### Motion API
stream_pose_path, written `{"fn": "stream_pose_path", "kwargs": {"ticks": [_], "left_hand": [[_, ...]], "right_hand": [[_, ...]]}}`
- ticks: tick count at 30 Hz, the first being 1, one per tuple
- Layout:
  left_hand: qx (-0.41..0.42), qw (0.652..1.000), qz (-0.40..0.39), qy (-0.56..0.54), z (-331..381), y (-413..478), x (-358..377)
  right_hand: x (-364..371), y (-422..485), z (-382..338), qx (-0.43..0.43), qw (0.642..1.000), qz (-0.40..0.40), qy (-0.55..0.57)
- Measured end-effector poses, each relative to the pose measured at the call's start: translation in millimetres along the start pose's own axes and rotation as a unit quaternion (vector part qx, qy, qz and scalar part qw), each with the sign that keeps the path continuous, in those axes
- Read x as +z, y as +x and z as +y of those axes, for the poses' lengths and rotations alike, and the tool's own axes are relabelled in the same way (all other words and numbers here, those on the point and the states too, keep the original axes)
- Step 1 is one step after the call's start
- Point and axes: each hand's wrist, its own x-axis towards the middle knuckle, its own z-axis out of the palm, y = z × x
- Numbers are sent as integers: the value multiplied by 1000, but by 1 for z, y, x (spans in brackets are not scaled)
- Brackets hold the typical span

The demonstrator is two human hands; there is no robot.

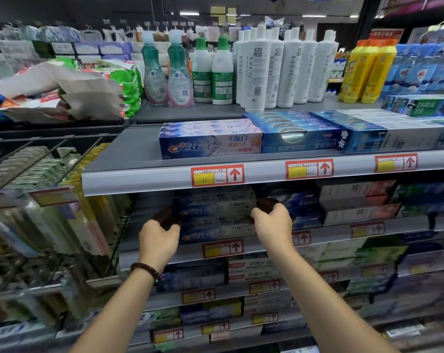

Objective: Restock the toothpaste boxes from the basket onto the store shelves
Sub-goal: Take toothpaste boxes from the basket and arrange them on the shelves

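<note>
Both hands clamped the ends of a stack of toothpaste boxes (215,212) in the middle of the frame, the left hand (159,240) curled round its left end and the right hand (271,224) round its right. The stack lay at the second shelf (333,234), seemingly resting on it, just under the rail (139,180) of the shelf above; the basket was out of view. Held only by a squeeze from the ends, the stack could probably bow in the middle and spill if the pressure slackened. The right hand sat close against the dark blue boxes (302,202) alongside, which a sideways shove might knock askew. Headroom looked tight, so a lifted stack might catch the rail.
</note>
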Motion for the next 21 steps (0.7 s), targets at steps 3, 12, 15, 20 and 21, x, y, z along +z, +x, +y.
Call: {"fn": "stream_pose_path", "kwargs": {"ticks": [3,12,15,20,21], "left_hand": [[13,1000,-4,-16,1,-2,0],[23,1000,-9,-6,-2,-3,1],[20,1000,-11,-7,-2,-3,2],[13,1000,-2,-13,-3,-4,4],[12,1000,-2,-11,-3,-4,4]], "right_hand": [[0,-2,-1,-1,1000,4,2],[3,-5,3,-6,1000,-13,15],[2,-5,4,-8,1000,-16,19],[3,-4,3,4,1000,-21,19],[3,-4,3,6,999,-24,21]]}}
